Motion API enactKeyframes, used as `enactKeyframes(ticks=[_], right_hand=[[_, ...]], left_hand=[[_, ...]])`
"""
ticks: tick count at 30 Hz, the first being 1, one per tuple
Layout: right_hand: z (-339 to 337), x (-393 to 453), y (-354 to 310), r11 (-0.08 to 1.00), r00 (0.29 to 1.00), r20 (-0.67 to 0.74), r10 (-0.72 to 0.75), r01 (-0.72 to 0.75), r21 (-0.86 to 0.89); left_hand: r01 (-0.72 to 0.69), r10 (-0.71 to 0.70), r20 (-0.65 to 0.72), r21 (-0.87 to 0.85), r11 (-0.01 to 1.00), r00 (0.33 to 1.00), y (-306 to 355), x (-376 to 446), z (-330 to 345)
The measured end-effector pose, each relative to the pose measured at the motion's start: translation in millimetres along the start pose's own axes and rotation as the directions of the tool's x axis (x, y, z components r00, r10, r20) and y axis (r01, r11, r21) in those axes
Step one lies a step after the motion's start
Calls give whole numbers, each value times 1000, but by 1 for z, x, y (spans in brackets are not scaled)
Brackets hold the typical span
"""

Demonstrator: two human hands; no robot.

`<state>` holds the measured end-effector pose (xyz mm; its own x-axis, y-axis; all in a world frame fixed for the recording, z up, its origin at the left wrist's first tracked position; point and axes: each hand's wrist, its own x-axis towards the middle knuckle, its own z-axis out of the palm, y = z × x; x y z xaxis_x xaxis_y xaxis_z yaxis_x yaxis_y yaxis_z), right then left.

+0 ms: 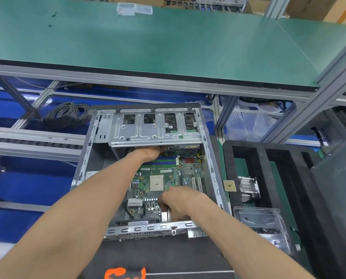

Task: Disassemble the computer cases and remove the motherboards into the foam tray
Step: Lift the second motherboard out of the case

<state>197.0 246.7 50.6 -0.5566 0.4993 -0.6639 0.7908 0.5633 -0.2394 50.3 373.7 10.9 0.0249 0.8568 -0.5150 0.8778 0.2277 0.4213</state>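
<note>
An open grey computer case (83, 158) lies on the bench with a green motherboard (164, 178) inside. My left hand (150, 153) reaches to the board's far edge under the silver drive cage (154, 133); its fingers are hidden there. My right hand (178, 200) is curled over the board's near right part, beside the rear metal ports; what the fingers hold is hidden. A black foam tray (246, 154) stands to the right of the case.
A CPU chip (229, 185) and a finned heatsink (248, 188) rest on the foam tray. Near them lies a silver bracket (262, 224) with screws. An orange-handled screwdriver (126, 273) lies at the near edge. A coil of grey cable (69, 113) sits behind the case. A green shelf (168, 47) overhangs.
</note>
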Motion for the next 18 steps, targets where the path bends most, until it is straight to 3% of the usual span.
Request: enactKeyframes(ticks=[3,7,10,13,18], right_hand=[[-4,2,-2,997,1000,-4,-18,18,-77],[-4,2,-5,991,999,-24,-42,39,-129],[-5,0,-6,991,998,-29,-50,46,-126],[-6,-1,-7,994,999,-29,-45,41,-104],[-4,-2,-5,999,999,-27,-23,22,-43]], left_hand=[[-86,88,-26,86,993,996,5,-4,5],[-103,96,37,307,946,995,11,-21,7],[-133,164,-7,557,820,986,12,-52,-1],[-76,197,-67,766,638,978,11,-91,-1],[-206,331,23,823,529,943,1,-129,8]])
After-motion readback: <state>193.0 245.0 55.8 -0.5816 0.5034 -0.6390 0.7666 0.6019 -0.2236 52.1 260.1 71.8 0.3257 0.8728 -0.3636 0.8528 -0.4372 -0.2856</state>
